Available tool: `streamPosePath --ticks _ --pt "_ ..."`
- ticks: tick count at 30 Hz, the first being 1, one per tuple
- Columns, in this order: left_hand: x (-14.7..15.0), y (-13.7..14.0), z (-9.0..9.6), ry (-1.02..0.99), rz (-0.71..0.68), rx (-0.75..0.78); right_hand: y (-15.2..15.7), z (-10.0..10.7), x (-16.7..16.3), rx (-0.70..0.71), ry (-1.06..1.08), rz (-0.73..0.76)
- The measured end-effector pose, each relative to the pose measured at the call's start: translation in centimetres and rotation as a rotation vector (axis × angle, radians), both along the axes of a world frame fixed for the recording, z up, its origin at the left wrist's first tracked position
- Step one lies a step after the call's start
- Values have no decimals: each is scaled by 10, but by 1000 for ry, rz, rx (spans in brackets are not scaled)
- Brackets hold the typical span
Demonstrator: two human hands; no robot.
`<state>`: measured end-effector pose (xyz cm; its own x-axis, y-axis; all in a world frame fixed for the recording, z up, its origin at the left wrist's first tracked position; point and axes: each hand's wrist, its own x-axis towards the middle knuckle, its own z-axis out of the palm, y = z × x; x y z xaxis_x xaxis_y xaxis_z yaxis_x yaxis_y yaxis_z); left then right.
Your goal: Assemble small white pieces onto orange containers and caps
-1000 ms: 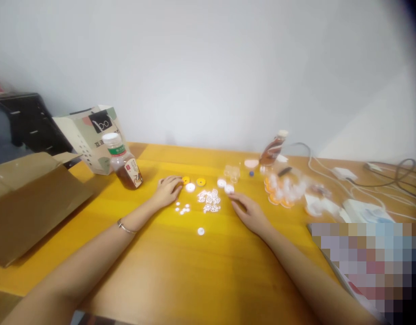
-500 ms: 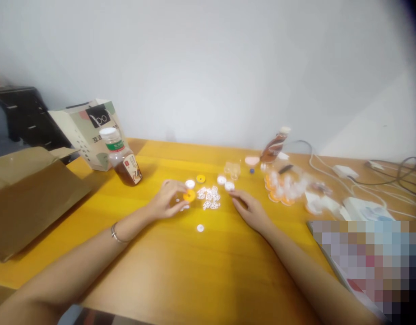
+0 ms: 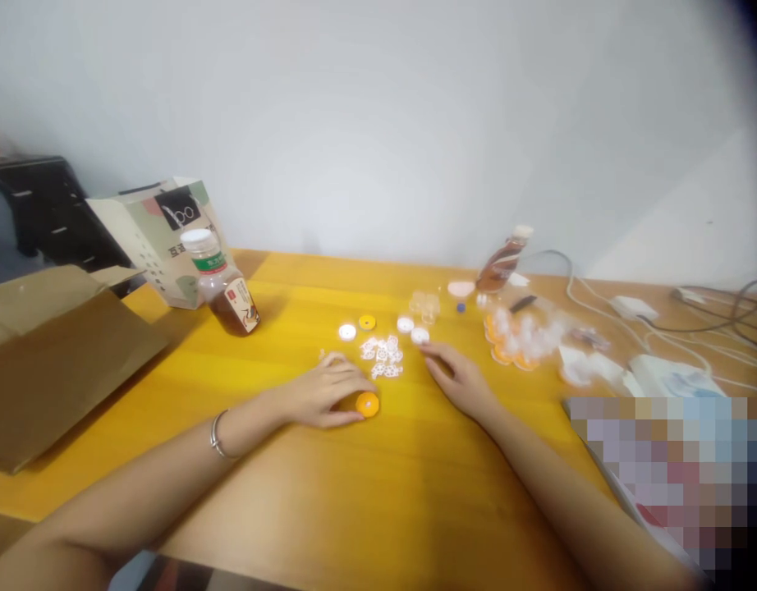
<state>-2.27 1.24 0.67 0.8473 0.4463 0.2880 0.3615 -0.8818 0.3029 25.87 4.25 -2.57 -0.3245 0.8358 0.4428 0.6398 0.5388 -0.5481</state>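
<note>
Left hand [image 3: 326, 394]: laid low on the yellow table [image 3: 329, 492], fingertips pinched on an orange disc [image 3: 367, 404] (pressed against the tabletop, near the table's middle). Right hand [image 3: 461, 382]: rested flat, fingers loosely extended, nothing held; a white cap [image 3: 419, 335] is found just beyond its fingertips. Between the hands: a cluster of small white cut-out pieces [image 3: 383, 359]. Further back: an orange ring [image 3: 367, 322], a tea bottle [image 3: 222, 283], a cardboard box [image 3: 58, 353].
</note>
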Motion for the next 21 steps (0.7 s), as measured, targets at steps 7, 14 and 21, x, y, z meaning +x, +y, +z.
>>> streamPosePath --ticks 7,14,21 --pt "-19 15 1 -172 170 74 0 0 1 5 2 5" --pt "-55 34 0 -75 337 -25 2 -2 4 18 20 6" --pt "-75 44 -4 -58 290 -98 0 2 2 21 30 7"
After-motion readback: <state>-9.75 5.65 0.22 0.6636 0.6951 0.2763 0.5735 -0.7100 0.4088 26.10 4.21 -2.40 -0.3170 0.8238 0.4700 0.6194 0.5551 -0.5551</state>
